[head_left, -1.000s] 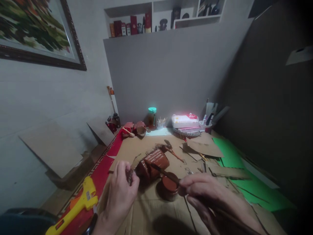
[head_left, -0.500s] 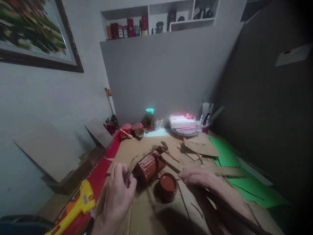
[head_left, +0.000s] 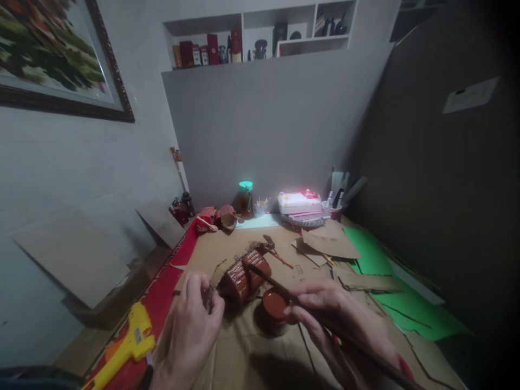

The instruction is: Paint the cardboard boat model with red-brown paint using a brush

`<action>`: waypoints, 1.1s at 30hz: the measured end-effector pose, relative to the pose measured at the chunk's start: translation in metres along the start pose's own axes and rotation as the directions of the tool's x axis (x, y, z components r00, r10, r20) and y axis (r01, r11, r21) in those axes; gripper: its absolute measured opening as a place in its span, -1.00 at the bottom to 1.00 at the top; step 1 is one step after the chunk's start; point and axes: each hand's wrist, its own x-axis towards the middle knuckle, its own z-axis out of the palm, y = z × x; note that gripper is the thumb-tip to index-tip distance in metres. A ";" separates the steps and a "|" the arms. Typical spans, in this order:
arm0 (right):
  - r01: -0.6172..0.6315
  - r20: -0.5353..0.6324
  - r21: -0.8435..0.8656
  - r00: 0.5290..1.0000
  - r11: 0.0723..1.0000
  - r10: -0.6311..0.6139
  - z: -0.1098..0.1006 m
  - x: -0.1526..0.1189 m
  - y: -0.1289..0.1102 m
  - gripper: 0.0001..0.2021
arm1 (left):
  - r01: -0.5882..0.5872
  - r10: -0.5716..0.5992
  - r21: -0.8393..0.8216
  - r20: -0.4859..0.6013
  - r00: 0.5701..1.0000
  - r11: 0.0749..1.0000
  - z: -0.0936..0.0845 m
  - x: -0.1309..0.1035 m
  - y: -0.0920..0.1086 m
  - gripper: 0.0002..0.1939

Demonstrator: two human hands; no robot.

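A glossy reddish-brown ribbed block [head_left: 242,275] tilts above the cardboard sheet [head_left: 231,352], with dark twig-like bits along its far side. My left hand [head_left: 195,309] is closed at the block's near-left end, pinching a dark, rough stick-like piece there. In my right hand [head_left: 333,309] is a long dark-handled paintbrush [head_left: 272,280], gripped like a pen. Its tip rests on the block's ribbed upper face. Just below the brush stands a small round pot [head_left: 274,304] of reddish-brown paint, partly covered by my right fingers.
A yellow glue gun [head_left: 136,336] lies at the left edge. Two small dark red pieces [head_left: 226,218], a teal-lidded bottle [head_left: 246,200], a wipes pack [head_left: 299,201] and a pen cup [head_left: 333,208] stand at the back. Cardboard scraps [head_left: 331,241] and green board [head_left: 377,260] lie right.
The brush tip has moved left and toward me along the block's ribbed face. My right hand has shifted left, now overlapping the paint pot's edge. My left hand keeps its grip.
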 end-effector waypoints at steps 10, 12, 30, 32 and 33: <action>-0.074 -0.058 0.248 0.994 0.966 0.091 0.015 0.000 -0.011 -0.85 | -0.069 0.070 0.029 -0.037 0.997 0.997 0.001 -0.002 -0.002 -0.82; -0.061 -0.071 0.205 0.994 0.977 0.077 0.014 0.001 -0.011 -0.86 | -0.052 0.053 0.031 -0.025 0.998 0.998 0.001 -0.003 -0.003 -0.82; -0.051 -0.197 -0.192 0.980 0.980 0.013 -0.011 0.006 0.001 -0.90 | 0.173 -0.170 -0.045 0.067 0.983 0.984 -0.007 0.002 -0.006 -0.87; -0.076 -0.201 -0.130 0.978 0.989 0.049 -0.009 0.003 -0.003 -0.92 | 0.191 -0.187 -0.052 0.077 0.979 0.980 -0.007 0.002 -0.006 -0.87; -0.091 -0.206 -0.106 0.976 0.990 0.068 -0.008 0.002 -0.005 -0.93 | 0.193 -0.189 -0.057 0.078 0.979 0.979 -0.006 0.002 -0.005 -0.87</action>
